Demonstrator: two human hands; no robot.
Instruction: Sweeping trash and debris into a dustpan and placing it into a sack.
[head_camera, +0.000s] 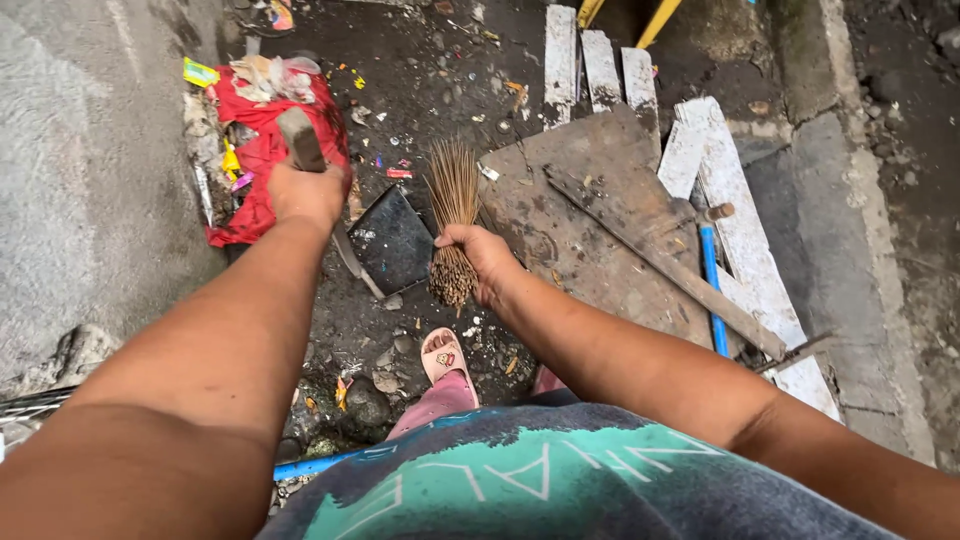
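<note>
My right hand (482, 258) grips a bundle of thin brown broom sticks (452, 215), bristle tips pointing away toward the dirty ground. My left hand (308, 192) is closed around a wooden handle (300, 138) whose lower end leads to a dark flat dustpan (392, 240) resting on the ground between my hands. The broom's tips sit just right of the dustpan's far edge. Beyond my left hand lies a red plastic bag (262, 150) with wrappers and scraps of litter on it. My foot in a pink sandal (444, 357) stands below the dustpan.
A worn wooden board (590, 215) with a diagonal batten lies right of the broom, beside white painted planks (600, 65) and a blue pipe (714, 285). Grey concrete (80, 180) runs along the left. A concrete kerb (850, 230) borders the right. Small litter dots the wet ground.
</note>
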